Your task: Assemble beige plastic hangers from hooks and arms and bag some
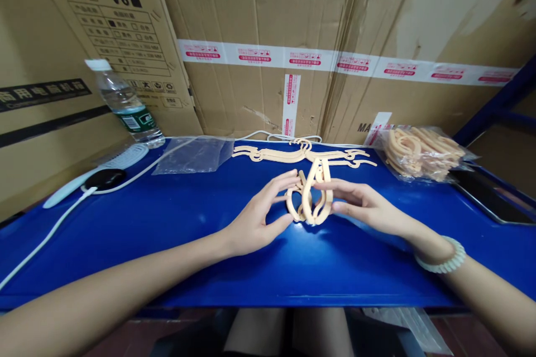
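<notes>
My left hand grips the side of a beige plastic folding hanger, its thumb low and its fingers along the top. From the other side, the thumb and fingers of my right hand pinch a second folded hanger, which stands close against the first and partly hides it. Both are held up just over the blue table. Behind them lie several beige hangers with arms spread out sideways and hooks toward the back.
A clear bag of folded hangers and a dark phone lie at the right. On the left are a water bottle, a pale blue hairbrush, a black round device with a white cable, and a flat plastic bag. Cardboard boxes wall the back.
</notes>
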